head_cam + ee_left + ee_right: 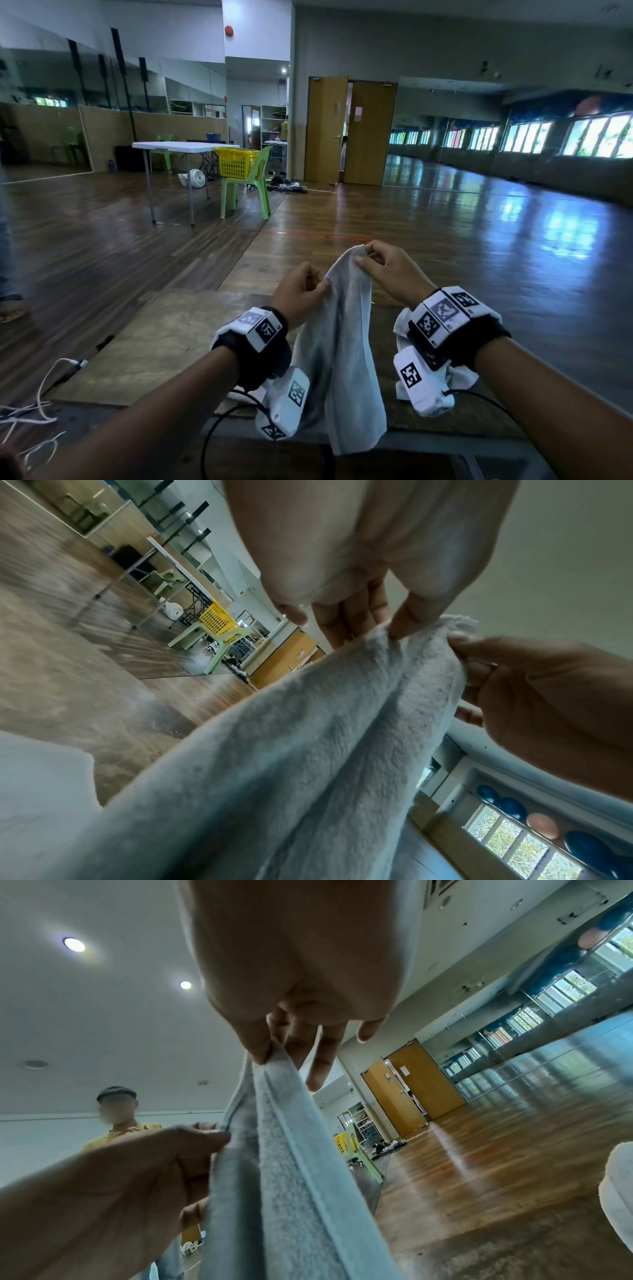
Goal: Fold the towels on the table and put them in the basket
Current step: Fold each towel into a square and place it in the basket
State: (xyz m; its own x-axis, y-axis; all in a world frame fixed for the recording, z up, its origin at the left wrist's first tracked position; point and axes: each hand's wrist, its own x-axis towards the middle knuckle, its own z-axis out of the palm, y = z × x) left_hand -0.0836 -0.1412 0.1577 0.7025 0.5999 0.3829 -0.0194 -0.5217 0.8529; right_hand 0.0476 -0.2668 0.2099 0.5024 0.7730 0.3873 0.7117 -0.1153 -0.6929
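I hold a pale grey towel (346, 359) up above the wooden table (154, 342); it hangs doubled lengthwise, its lower end at the table's near edge. My right hand (363, 257) pinches the top corner (270, 1053). My left hand (320, 284) pinches the towel's edge (394, 626) just below and to the left. The towel (308, 750) fills the left wrist view and runs down the middle of the right wrist view (291, 1177). Another white towel (462, 375) lies on the table under my right wrist. A yellow basket (236, 162) sits far off on a green chair (253, 192).
White cables (44, 394) trail off the table's left side. A white folding table (178, 146) stands beside the chair, with wooden doors (352, 130) behind. A person in a yellow shirt (120, 1129) stands to my left. Wooden floor stretches ahead.
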